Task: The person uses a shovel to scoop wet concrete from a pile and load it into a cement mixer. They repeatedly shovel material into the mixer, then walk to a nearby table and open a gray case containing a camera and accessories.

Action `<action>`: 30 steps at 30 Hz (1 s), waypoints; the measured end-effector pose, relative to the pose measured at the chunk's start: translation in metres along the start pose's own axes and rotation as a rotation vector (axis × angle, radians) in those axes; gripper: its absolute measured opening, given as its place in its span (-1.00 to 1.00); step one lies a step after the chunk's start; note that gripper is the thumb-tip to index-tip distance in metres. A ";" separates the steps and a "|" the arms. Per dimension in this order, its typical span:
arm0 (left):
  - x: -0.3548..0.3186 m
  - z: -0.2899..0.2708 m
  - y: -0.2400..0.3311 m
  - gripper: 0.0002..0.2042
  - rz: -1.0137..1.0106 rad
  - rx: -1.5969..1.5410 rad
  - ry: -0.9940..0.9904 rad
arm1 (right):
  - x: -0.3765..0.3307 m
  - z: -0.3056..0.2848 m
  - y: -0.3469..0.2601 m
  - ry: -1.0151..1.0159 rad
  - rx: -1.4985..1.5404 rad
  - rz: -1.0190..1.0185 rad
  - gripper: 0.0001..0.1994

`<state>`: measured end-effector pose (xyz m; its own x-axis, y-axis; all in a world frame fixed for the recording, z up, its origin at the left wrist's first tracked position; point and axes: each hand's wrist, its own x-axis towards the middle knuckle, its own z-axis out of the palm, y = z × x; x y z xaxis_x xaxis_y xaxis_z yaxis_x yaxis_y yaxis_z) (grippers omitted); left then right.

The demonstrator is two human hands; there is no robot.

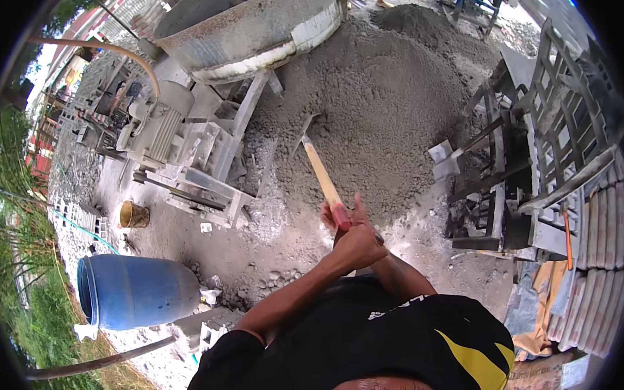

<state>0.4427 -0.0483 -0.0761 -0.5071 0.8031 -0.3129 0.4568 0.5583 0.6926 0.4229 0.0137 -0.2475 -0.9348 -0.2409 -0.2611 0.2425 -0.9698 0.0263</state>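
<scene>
A long-handled shovel (320, 168) points away from me, its wooden shaft running into a red lower end. Its metal head lies against a broad heap of grey sand-like mix (385, 113); the blade blends with the grey, so how deep it sits is unclear. My left hand (360, 247) is closed around the red end of the handle. Just ahead of it, my right hand (347, 213) cups the handle from below, thumb and fingers curled up on either side. Part of my right hand is hidden behind the left wrist and the shaft.
Beyond the heap, at left, stands a large round metal mixer tub (247, 36), with a motor (170, 121) on a frame nearer me. A blue barrel (147, 288) lies at left near a small bucket (134, 214). Metal frames (498, 178) and stacked ridged slabs (604, 250) line the right.
</scene>
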 end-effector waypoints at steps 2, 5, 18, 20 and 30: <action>0.004 -0.024 -0.005 -0.66 0.063 -0.059 0.124 | 0.070 0.010 -0.014 0.178 0.155 -0.006 -0.09; -0.016 -0.092 -0.012 -0.73 0.259 0.173 0.245 | 0.145 0.005 0.000 0.048 0.182 0.074 -0.31; -0.023 -0.236 -0.145 -0.85 -0.093 -1.880 0.798 | 0.360 0.102 -0.079 0.216 -0.294 -0.079 -0.71; 0.037 -0.277 -0.189 -0.85 -0.114 -1.882 0.816 | 0.416 0.123 -0.123 0.269 -0.324 -0.168 -0.69; 0.379 -0.409 -0.307 -0.82 -0.054 -2.086 0.563 | 0.526 0.202 -0.247 0.347 -0.655 0.002 -0.61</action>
<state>-0.1887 -0.0006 -0.1419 -0.7718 0.4504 -0.4488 -0.6117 -0.7186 0.3308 -0.1810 0.1186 -0.1959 -0.8250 -0.1113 -0.5541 0.4505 -0.7214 -0.5259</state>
